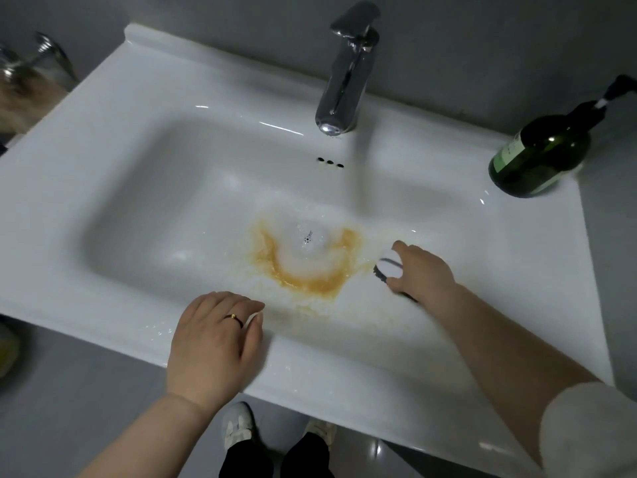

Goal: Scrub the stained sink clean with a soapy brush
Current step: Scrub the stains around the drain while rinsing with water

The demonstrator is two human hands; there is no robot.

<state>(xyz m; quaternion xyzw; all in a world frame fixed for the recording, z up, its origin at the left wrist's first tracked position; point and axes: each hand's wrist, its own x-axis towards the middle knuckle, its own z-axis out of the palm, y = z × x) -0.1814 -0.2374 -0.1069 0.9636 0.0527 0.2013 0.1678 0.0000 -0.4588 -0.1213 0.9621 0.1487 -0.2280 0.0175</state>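
Observation:
A white sink (pixel 144 188) carries an orange-brown stain (pixel 303 277) ringed around the foamy drain (pixel 307 239). Fainter yellow smears spread toward the near rim. My right hand (pixel 420 270) grips a white brush with dark bristles (pixel 387 269), bristles down on the basin floor just right of the stain. My left hand (pixel 213 339) rests palm down on the sink's front rim, fingers relaxed and reaching over the edge, a ring on one finger.
A chrome faucet (pixel 348 74) stands at the back centre, above three overflow holes (pixel 330 162). A dark green pump bottle (pixel 541 153) sits on the back right corner of the rim. My shoes (pixel 241 429) show below the counter.

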